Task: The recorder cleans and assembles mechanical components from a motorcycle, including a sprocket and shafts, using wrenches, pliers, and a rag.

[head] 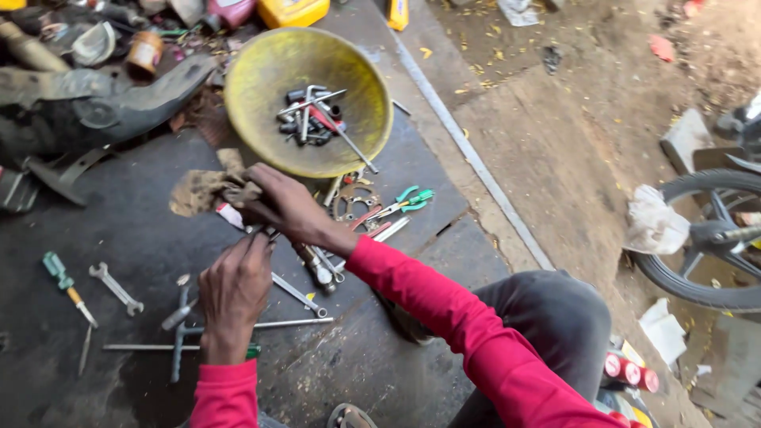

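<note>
My right hand (285,208) grips a dirty brown rag (200,190) together with a small part with a white and red end (231,215), just in front of the yellow bowl (261,79). Reaching up from below, my left hand (235,289) pinches its fingertips on a small metal piece right under the right hand. What exactly sits between the fingers is hidden. Both sleeves are red.
The yellow bowl holds sockets and metal tools (313,115). Around my hands on the dark greasy floor lie a green-handled screwdriver (67,285), a wrench (116,288), a cross wrench (182,333), green pliers (406,202) and a sprocket (355,203). A wheel (709,238) stands right.
</note>
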